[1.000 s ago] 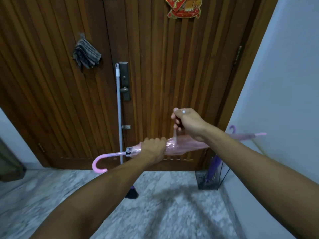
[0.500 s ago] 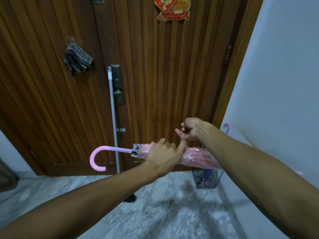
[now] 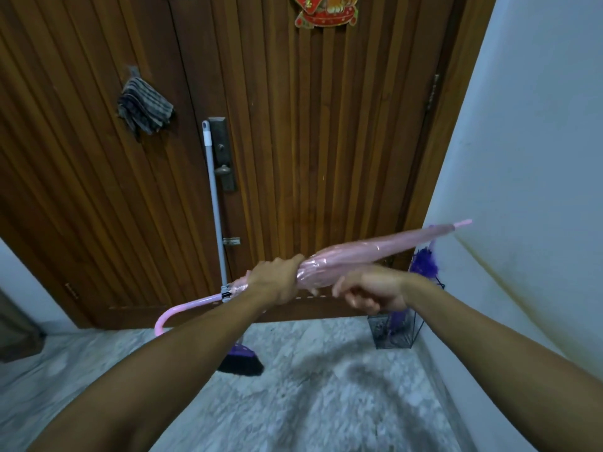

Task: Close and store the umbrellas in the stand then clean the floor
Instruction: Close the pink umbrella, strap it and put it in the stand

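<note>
Gripping the folded pink umbrella (image 3: pixel 375 252) mid-canopy, left hand (image 3: pixel 277 282) has fingers clamped round it; right hand (image 3: pixel 375 293) loosely curled just beside (contact unclear), stand (image 3: pixel 396 331) below.

You can count two umbrellas: one pink umbrella (image 3: pixel 375 252) in your two hands, left hand (image 3: pixel 277 282) and right hand (image 3: pixel 375 293), and one purple umbrella (image 3: pixel 424 261) in the single wire stand (image 3: pixel 393 334). There is one broom (image 3: pixel 217 216), one hanging cloth (image 3: pixel 145 109), one red door ornament (image 3: pixel 324 9).
</note>
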